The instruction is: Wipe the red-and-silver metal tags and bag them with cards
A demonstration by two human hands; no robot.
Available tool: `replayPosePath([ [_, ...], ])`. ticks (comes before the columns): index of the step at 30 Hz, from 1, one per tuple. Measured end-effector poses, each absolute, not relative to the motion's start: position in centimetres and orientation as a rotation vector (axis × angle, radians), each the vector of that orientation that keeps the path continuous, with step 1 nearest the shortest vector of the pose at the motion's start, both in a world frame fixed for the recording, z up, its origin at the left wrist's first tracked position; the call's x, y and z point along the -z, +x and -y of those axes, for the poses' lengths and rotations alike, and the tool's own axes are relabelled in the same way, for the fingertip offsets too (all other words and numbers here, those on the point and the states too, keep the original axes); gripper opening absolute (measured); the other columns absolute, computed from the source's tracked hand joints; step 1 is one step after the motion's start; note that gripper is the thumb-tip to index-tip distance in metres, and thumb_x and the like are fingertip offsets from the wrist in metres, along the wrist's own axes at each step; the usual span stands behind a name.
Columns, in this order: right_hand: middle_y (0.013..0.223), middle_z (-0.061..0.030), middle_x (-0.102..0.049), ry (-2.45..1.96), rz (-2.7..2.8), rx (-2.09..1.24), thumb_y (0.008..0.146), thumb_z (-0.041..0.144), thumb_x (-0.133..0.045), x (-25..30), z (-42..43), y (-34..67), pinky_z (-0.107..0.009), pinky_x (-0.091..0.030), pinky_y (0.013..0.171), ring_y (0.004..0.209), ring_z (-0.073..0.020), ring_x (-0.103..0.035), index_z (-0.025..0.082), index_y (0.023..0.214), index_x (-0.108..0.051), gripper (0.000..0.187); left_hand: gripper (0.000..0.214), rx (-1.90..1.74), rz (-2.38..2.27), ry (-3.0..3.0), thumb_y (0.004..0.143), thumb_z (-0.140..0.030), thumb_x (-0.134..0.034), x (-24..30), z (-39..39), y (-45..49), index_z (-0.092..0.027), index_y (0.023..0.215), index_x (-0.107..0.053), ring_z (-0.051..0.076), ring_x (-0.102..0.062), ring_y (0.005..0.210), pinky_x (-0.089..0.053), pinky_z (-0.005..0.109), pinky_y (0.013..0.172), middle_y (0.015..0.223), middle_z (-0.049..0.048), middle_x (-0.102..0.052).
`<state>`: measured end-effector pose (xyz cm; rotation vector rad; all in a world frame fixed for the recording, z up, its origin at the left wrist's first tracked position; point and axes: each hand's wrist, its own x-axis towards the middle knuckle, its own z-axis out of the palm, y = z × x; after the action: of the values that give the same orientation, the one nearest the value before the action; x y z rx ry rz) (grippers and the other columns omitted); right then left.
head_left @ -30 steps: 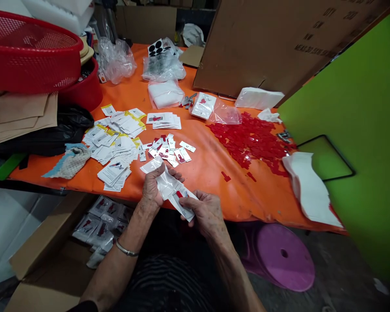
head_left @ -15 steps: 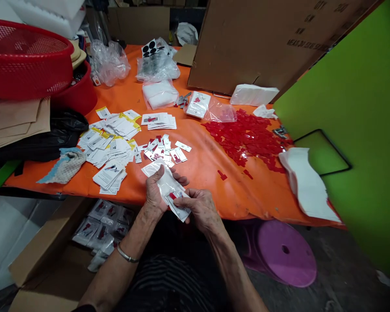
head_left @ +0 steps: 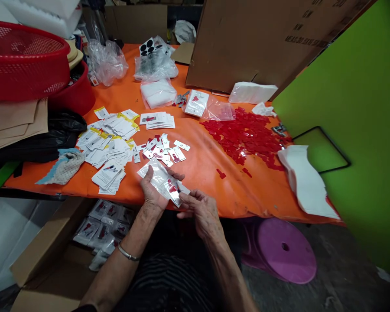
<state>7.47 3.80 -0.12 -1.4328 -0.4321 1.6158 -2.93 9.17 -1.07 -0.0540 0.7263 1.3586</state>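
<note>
My left hand (head_left: 154,188) is closed on a clear plastic bag (head_left: 156,171), its thumb lying over the upper part. At the bag's lower end is a printed card with a red piece (head_left: 171,187) showing on it; whether the card is fully inside the bag I cannot tell. My right hand (head_left: 201,208) is at the card's lower right edge, a fingertip touching it and the other fingers spread apart below. Just beyond my hands lies a loose heap of small white-and-red cards (head_left: 160,149). A stack of printed leaflets (head_left: 109,177) is to the left.
Yellow-edged papers (head_left: 108,138) are piled at left, and flat red pieces (head_left: 247,136) at right. A large cardboard box (head_left: 247,47) stands behind. Red baskets (head_left: 26,65) occupy the far left. Below are a box of packed bags (head_left: 100,221) and a purple stool (head_left: 286,251).
The bag has turned so its printed card faces up more plainly. My right hand has drawn slightly back to the right, its fingers opening from their earlier grip on the bag's lower end.
</note>
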Motion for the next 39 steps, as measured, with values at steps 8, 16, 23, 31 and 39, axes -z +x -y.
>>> replayPosePath([
  [8,0.043,0.0006,-0.058,-1.322,0.349,-1.593,0.052,0.022,-0.072,0.9,-4.0,6.1,-0.016,-0.041,0.028,0.032,-0.0094,-0.051,0.013,0.054,-0.056,0.018,0.043,-1.259,-0.704,-0.002,0.077,-0.050,-0.050,0.8,-8.4,-2.3,-0.010,0.077,-0.065,0.026,-0.065,0.069,-0.051,0.043,0.069,0.064,0.0081,-0.062],
  [16,0.043,0.0054,-0.056,-1.328,0.410,-1.525,0.053,0.024,-0.074,1.4,-4.0,6.0,-0.015,-0.036,0.028,0.032,-0.0059,-0.044,0.015,0.066,-0.058,0.022,0.052,-1.264,-0.650,0.055,0.072,-0.058,-0.053,1.0,-7.7,-2.6,-0.009,0.084,-0.065,0.030,-0.064,0.080,-0.050,0.045,0.074,0.069,0.0097,-0.062],
  [23,0.029,0.0081,-0.041,-1.415,0.461,-1.351,0.055,0.023,-0.070,1.7,-4.5,5.0,-0.017,-0.019,0.027,0.026,-0.0033,-0.029,0.017,0.047,-0.049,0.023,0.054,-1.254,-0.584,0.059,0.073,-0.058,-0.052,1.3,-7.2,-1.9,-0.007,0.088,-0.066,0.029,-0.063,0.080,-0.050,0.045,0.074,0.068,0.0076,-0.060],
  [31,0.031,0.0083,-0.041,-1.351,0.451,-1.434,0.057,0.027,-0.069,2.1,-4.9,4.7,-0.019,-0.018,0.030,0.027,-0.0038,-0.028,0.016,0.051,-0.054,0.019,0.058,-1.318,-0.594,0.101,0.070,-0.061,-0.053,1.8,-6.8,-1.8,-0.011,0.096,-0.065,0.029,-0.063,0.084,-0.050,0.043,0.075,0.073,0.0080,-0.062],
  [39,0.061,0.0023,-0.064,-1.388,0.609,-1.364,0.059,0.031,-0.068,2.0,-5.3,4.0,-0.020,-0.039,0.038,0.045,-0.0098,-0.051,0.016,0.080,-0.064,0.025,0.055,-1.303,-0.607,0.183,0.071,-0.055,-0.056,2.2,-6.5,-1.9,-0.014,0.108,-0.061,0.023,-0.063,0.072,-0.047,0.030,0.057,0.093,0.0131,-0.067],
])
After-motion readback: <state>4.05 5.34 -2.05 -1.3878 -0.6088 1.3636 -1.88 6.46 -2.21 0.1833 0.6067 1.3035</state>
